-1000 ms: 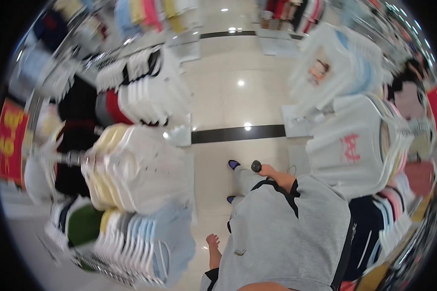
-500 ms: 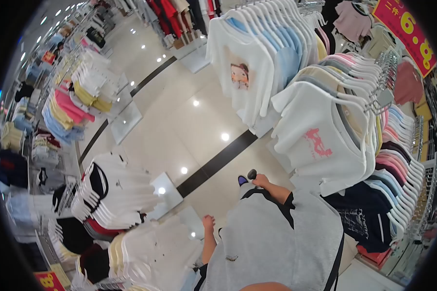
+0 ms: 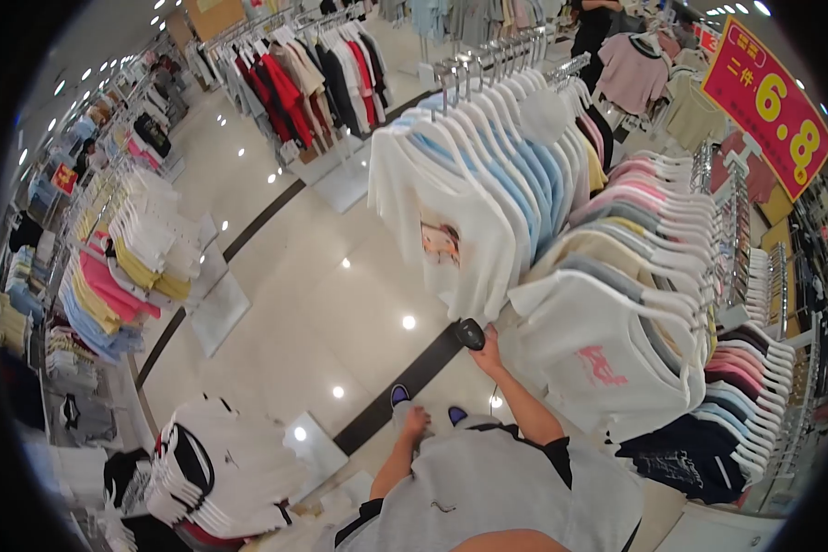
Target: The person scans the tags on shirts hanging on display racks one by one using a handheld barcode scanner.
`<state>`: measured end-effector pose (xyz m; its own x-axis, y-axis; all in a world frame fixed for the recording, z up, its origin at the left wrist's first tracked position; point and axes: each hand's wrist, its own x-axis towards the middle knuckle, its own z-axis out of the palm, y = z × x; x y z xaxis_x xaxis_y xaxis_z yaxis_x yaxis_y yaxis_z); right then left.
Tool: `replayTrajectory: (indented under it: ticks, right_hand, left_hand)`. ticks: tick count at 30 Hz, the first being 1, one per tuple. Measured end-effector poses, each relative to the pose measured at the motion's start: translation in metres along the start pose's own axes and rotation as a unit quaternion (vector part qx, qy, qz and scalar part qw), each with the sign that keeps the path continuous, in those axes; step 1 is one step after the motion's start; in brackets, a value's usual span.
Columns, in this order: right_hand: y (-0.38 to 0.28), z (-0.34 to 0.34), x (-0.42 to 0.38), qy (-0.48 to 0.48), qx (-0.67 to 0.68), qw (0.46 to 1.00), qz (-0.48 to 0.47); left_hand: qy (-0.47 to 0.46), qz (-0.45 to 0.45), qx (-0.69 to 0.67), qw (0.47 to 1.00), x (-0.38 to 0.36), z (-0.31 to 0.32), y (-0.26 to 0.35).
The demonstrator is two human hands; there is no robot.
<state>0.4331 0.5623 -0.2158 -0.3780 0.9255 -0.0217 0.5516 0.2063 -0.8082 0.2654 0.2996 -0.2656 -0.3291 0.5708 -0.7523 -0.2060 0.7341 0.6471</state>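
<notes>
In the head view, my right hand (image 3: 490,350) is closed around a black tool with a rounded head (image 3: 470,334), whose exact kind I cannot make out. It is held out in front of me, close to the left edge of a hanging white T-shirt with a pink print (image 3: 603,363). My left hand (image 3: 417,423) hangs low before my grey top, its fingers loosely bent and nothing visible in it. Beyond the tool hangs another white T-shirt with a face print (image 3: 442,244), at the front of a row of white and blue shirts.
Clothes racks line both sides of a tiled aisle (image 3: 304,276) crossed by a dark strip (image 3: 400,391). White shirts with black collars (image 3: 239,460) hang at lower left. Red and dark garments (image 3: 290,92) stand farther back. A red price sign (image 3: 771,109) is at upper right; a person in black (image 3: 593,32) stands behind.
My right hand has lifted the black tool up and forward toward the racks. My left hand has shifted slightly right. The view has tilted upward, showing more of the far racks and both my shoes.
</notes>
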Motion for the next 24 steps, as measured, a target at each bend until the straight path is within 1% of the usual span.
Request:
replayTrajectory:
  ticks: [1, 2, 3, 4, 6, 7, 8, 9, 10, 11, 12, 13, 14, 15, 16, 17, 18, 19, 20, 21, 22, 24]
  right_hand:
    - [-0.012, -0.004, 0.015, 0.009, 0.016, 1.0, 0.005]
    - [-0.025, -0.007, 0.028, 0.017, 0.032, 0.999, 0.011]
    - [-0.045, -0.012, 0.04, 0.036, 0.12, 0.99, 0.062]
    - [-0.039, 0.001, 0.056, 0.046, 0.122, 0.989, 0.063]
    - [-0.03, 0.025, 0.08, 0.185, 0.05, 0.981, 0.031]
    - [-0.05, 0.021, 0.084, 0.144, 0.151, 0.972, 0.108]
    - [-0.028, 0.042, 0.096, 0.157, 0.056, 0.981, 0.099]
    - [-0.048, 0.046, 0.098, 0.143, 0.042, 0.981, 0.125]
    - [-0.062, 0.05, 0.093, 0.13, 0.026, 0.979, 0.155]
    - [-0.079, 0.06, 0.086, 0.124, 0.001, 0.981, 0.152]
    - [-0.093, 0.071, 0.08, 0.121, -0.027, 0.981, 0.149]
    - [-0.1, 0.082, 0.079, 0.048, -0.014, 0.977, 0.208]
    - [-0.102, 0.1, 0.072, 0.068, -0.009, 0.985, 0.158]
    - [-0.118, 0.112, 0.064, 0.122, -0.016, 0.985, 0.124]
    - [-0.12, 0.123, 0.061, 0.078, 0.023, 0.993, 0.089]
    - [-0.146, 0.121, 0.054, 0.035, 0.049, 0.994, 0.09]
    - [-0.193, 0.106, 0.047, 0.03, 0.071, 0.994, 0.083]
    - [-0.214, 0.104, 0.044, 0.037, 0.126, 0.989, 0.068]
    - [-0.232, 0.102, 0.038, 0.045, 0.181, 0.981, 0.051]
    - [-0.255, 0.094, 0.031, 0.052, 0.182, 0.98, 0.061]
    - [-0.281, 0.083, 0.026, 0.073, 0.2, 0.975, 0.069]
    - [-0.324, 0.065, 0.008, 0.102, 0.216, 0.968, 0.082]
  left_hand:
    - [-0.005, 0.009, 0.004, 1.0, 0.007, -0.008, 0.003]
    - [-0.028, -0.021, 0.058, 0.998, 0.015, -0.018, 0.007]
    - [-0.05, -0.05, 0.113, 0.991, 0.029, -0.03, 0.019]
    - [-0.053, -0.045, 0.121, 0.99, 0.044, -0.043, 0.03]
    - [-0.052, 0.006, 0.068, 0.996, 0.078, -0.07, 0.048]
    - [-0.078, 0.007, 0.02, 0.997, 0.096, -0.086, 0.065]
    - [-0.08, 0.001, 0.036, 0.996, 0.105, -0.108, 0.078]
    - [-0.079, 0.022, 0.036, 0.996, 0.115, -0.126, 0.111]
    - [-0.084, 0.041, 0.037, 0.995, 0.125, -0.144, 0.128]
    - [-0.098, 0.042, 0.055, 0.993, 0.131, -0.164, 0.142]
    - [-0.083, 0.068, 0.108, 0.988, 0.152, -0.183, 0.152]
    - [-0.07, 0.099, 0.156, 0.98, 0.171, -0.195, 0.163]
    - [-0.089, 0.105, 0.166, 0.976, 0.184, -0.199, 0.174]
    - [-0.099, 0.155, 0.276, 0.943, 0.193, -0.202, 0.181]
    - [-0.104, 0.205, 0.38, 0.896, 0.2, -0.204, 0.187]
    - [-0.114, 0.256, 0.411, 0.867, 0.195, -0.194, 0.19]
    - [-0.1, 0.359, 0.445, 0.814, 0.185, -0.181, 0.188]
    - [-0.086, 0.457, 0.469, 0.751, 0.172, -0.166, 0.188]
    - [-0.107, 0.519, 0.474, 0.703, 0.168, -0.149, 0.191]
    - [-0.126, 0.579, 0.474, 0.651, 0.17, -0.136, 0.189]
    - [-0.137, 0.579, 0.476, 0.647, 0.179, -0.126, 0.179]
    - [-0.268, 0.579, 0.29, 0.713, 0.212, -0.104, 0.157]
